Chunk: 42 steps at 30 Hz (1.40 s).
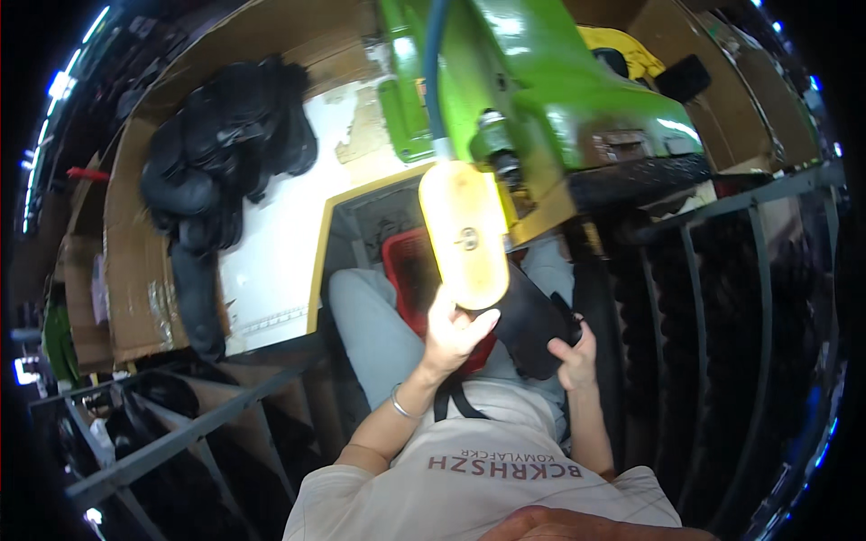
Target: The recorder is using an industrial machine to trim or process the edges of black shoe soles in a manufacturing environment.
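Note:
In front of my lap I hold a black, soft-looking piece (532, 329), perhaps leather or fabric; its exact kind does not show. My right hand (575, 356) grips its right end, thumb on the near side. My left hand (453, 335) is at its left end, thumb against the edge, the other fingers partly covered by a bright yellow oval lamp head (465, 239). The lamp hangs from a blue-grey flexible neck (435, 81) and hides part of the black piece. Just beyond stands a green machine (586, 108) with a metal working head (499, 149).
A white worktop (271, 270) with yellow edging lies to the left. On it, a heap of black pieces (225, 135) sits within cardboard walls (135, 243). Below the opening is a red plastic basket (406, 270). Metal racks (180, 442) with black items flank me on both sides.

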Motion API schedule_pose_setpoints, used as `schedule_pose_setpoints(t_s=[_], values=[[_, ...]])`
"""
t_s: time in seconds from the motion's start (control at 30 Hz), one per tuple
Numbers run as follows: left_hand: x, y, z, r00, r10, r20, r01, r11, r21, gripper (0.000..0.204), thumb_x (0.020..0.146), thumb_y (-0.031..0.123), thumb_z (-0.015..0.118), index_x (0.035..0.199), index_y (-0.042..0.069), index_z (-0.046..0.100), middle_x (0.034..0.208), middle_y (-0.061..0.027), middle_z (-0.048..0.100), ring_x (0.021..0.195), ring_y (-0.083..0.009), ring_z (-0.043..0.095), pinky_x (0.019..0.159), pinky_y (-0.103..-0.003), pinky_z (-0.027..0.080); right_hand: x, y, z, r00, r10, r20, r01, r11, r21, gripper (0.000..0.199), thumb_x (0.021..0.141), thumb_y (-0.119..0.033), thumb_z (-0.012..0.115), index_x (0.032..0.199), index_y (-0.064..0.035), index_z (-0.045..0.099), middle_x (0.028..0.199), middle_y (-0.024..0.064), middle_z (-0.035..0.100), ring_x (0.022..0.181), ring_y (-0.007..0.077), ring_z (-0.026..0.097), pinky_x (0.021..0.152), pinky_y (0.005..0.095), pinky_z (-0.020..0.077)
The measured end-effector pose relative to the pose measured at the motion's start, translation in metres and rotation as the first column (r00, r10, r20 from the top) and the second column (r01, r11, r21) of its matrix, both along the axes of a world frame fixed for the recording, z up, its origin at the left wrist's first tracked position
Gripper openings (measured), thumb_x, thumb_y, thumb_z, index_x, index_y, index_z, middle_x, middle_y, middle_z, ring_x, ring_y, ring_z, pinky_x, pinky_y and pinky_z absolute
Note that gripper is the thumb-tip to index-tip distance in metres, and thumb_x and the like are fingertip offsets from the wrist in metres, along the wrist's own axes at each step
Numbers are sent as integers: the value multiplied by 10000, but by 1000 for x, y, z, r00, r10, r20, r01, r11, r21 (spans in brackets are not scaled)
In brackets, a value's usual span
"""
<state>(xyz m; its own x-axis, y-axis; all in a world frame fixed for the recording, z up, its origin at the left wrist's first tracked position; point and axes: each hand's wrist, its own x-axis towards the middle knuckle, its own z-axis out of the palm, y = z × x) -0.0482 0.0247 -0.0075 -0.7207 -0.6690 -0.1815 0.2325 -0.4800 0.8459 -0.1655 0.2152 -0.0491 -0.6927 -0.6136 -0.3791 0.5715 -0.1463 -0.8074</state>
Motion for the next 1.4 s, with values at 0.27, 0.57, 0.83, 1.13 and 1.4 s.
schedule_pose_setpoints(t_s=[0.27,0.57,0.83,1.13,1.4], values=[[-67,-4,35,963,166,214,-35,860,-509,327,748,63,758,588,69,472,529,76,401,491,13,292,428,-195,200,49,-16,-18,937,161,310,-101,974,-201,776,678,101,679,1366,-37,348,1310,95,466,1202,229,462,1043,360,346],[-52,15,31,990,134,33,-133,990,-53,171,779,-49,679,919,-33,582,779,-36,621,659,-54,565,589,-176,464,-8,39,16,990,-141,23,142,982,-121,763,656,70,549,1374,41,293,1297,167,463,1206,279,467,1048,383,352],[-30,-19,9,986,113,127,-59,927,-369,291,770,4,682,1040,-26,578,887,-58,634,766,-115,595,710,-264,493,-91,-32,61,966,-213,-146,193,971,-140,505,718,17,600,1200,3,447,1074,126,565,997,211,573,902,317,463],[47,-43,17,986,156,63,-152,986,-63,303,756,-7,679,1035,-72,579,918,-76,643,805,-109,592,764,-236,470,-60,-88,52,991,27,-131,-46,989,-142,418,655,58,634,1051,-23,525,997,46,577,902,131,576,819,253,447],[45,-43,17,940,-216,264,305,878,-368,192,775,-1,676,950,-70,639,844,-42,667,755,-96,597,717,-233,481,-43,-131,79,907,237,-347,-284,955,-89,280,673,29,725,934,17,624,892,42,648,805,91,592,741,225,463]])
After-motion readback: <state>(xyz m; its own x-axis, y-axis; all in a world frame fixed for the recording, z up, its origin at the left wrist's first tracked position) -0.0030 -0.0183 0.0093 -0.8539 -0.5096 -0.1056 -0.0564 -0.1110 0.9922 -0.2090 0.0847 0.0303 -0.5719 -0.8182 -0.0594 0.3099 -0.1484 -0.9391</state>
